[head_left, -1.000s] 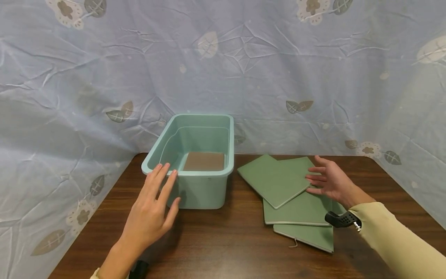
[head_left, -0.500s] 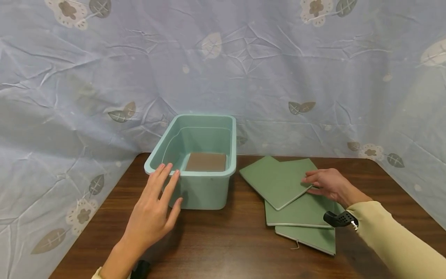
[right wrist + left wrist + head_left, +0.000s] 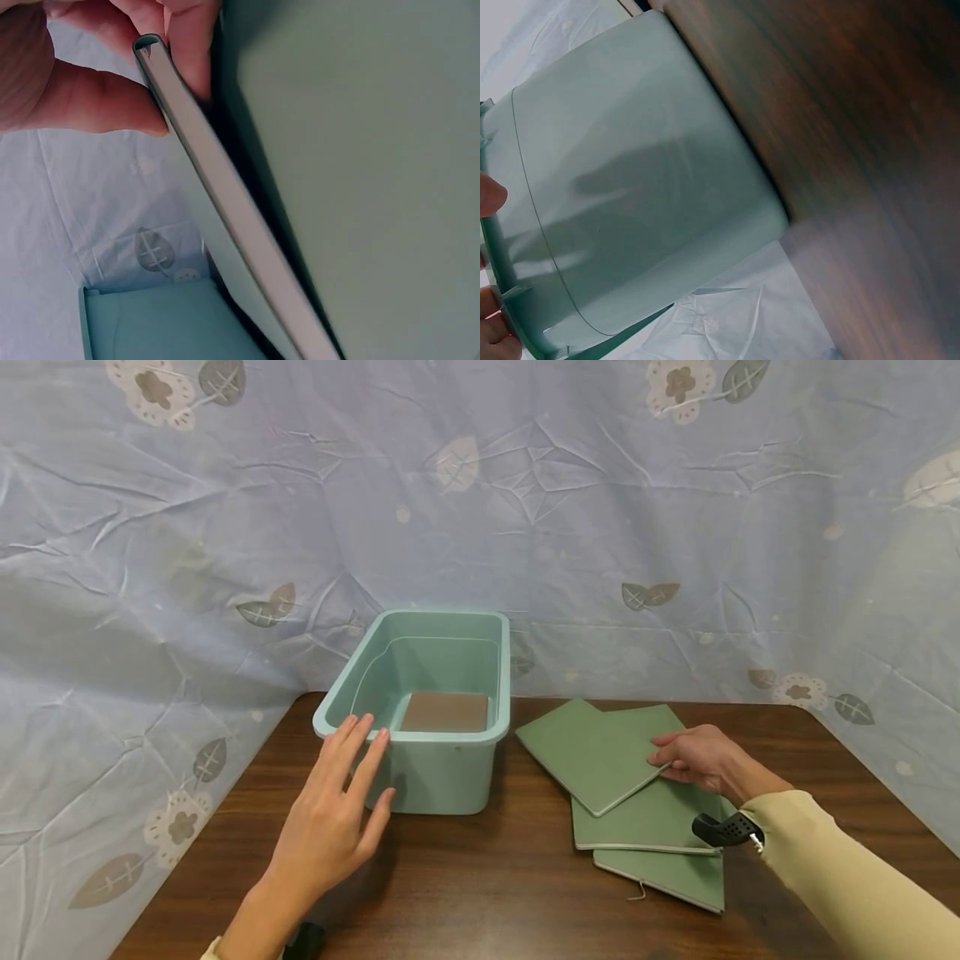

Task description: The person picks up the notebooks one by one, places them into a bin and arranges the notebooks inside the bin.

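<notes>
Green top notebook (image 3: 581, 752): pinched at its right-hand corner by the right grip (image 3: 701, 756), thumb on one cover, fingers on the other; it lies to the right of the tub (image 3: 438, 781).
Likely handling: light, with fairly stiff covers and little to break; the pages may fan unless both covers are held together near the edge.
Lower notebooks (image 3: 637, 822): also green, overlapping beneath it, right of the tub; a thin ribbon (image 3: 640, 891) pokes from the bottom one.
Left grip (image 3: 330, 814): fingers spread by the tub's near rim; contact cannot be told.
Flat brown piece (image 3: 446, 712): inside the tub.
Wooden table (image 3: 480, 893): beneath the tub.
Leaf-patterned cloth (image 3: 480, 543): hanging behind the tub.
</notes>
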The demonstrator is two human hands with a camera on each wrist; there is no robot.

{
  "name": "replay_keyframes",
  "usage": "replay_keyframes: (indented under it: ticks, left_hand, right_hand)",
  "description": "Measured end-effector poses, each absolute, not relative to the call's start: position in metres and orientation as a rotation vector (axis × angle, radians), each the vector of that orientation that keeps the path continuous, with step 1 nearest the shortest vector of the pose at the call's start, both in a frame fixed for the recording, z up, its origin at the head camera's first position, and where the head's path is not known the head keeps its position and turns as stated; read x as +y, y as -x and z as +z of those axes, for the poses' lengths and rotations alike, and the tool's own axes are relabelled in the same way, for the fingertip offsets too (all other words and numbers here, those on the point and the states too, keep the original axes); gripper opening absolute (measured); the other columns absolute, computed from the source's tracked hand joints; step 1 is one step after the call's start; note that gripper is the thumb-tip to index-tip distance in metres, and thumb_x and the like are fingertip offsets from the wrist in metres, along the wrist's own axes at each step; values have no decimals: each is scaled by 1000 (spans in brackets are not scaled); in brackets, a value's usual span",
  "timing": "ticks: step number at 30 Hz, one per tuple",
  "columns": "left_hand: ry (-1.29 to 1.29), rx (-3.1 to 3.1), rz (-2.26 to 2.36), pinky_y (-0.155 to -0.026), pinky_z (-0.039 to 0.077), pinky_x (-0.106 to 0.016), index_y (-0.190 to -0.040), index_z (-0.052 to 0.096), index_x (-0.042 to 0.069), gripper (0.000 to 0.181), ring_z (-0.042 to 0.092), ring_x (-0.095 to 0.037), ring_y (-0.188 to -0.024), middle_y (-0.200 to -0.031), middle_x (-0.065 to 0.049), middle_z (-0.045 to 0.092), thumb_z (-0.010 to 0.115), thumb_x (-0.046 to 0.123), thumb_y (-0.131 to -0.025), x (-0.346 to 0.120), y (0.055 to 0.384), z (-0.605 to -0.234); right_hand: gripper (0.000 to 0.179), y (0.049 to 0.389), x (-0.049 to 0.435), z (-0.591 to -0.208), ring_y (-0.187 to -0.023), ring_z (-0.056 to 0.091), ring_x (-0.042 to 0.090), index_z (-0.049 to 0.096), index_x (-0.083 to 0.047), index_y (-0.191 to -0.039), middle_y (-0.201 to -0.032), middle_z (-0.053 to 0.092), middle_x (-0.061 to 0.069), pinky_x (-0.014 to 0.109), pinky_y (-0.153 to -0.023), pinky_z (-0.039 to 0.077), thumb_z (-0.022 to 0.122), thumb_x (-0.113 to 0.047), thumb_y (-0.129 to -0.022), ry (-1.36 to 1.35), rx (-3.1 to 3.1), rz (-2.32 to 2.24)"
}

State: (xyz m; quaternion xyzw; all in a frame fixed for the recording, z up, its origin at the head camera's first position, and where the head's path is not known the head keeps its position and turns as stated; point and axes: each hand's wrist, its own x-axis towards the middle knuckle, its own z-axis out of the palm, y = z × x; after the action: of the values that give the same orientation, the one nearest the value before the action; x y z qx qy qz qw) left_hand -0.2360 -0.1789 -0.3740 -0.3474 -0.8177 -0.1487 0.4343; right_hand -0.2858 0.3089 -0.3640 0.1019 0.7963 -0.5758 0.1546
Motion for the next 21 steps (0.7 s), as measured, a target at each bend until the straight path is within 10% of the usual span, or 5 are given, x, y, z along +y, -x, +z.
replay_keyframes:
  ticks: [8,12,16,21]
  left_hand:
    - [862,-2039,-366,-122,25,-50,-146,46,-2,56,34,-42,-144,-152,-25,40,44,32,-100,-179,234,-373]
    - [862,-2045,-363,-122,25,-51,-146,45,-1,56,33,-42,-145,-152,-26,40,44,31,-101,-179,234,-373]
    - [862,-2040,-363,-122,26,-51,-146,45,-1,56,34,-42,-145,-153,-24,39,44,31,-100,-179,235,-372]
    - [857,-2046,-358,-121,27,-51,-146,45,-1,56,34,-41,-144,-154,-23,39,45,31,-100,-180,233,-372]
  right_hand:
    - [70,290,306,-361,-67,53,6,32,16,-145,-99,55,6,21,-70,58,66,-4,-88,-294,2261,-1603]
    - [67,289,307,-361,-59,49,4,33,18,-144,-121,55,20,22,-69,59,64,-4,-89,-253,2251,-1603]
    - [62,288,311,-361,-52,44,0,35,20,-141,-156,23,32,22,-70,60,61,-3,-89,-205,2213,-1630]
    - [59,287,311,-364,-54,51,0,38,22,-138,-159,14,32,23,-72,61,59,-2,-88,-184,2190,-1651]
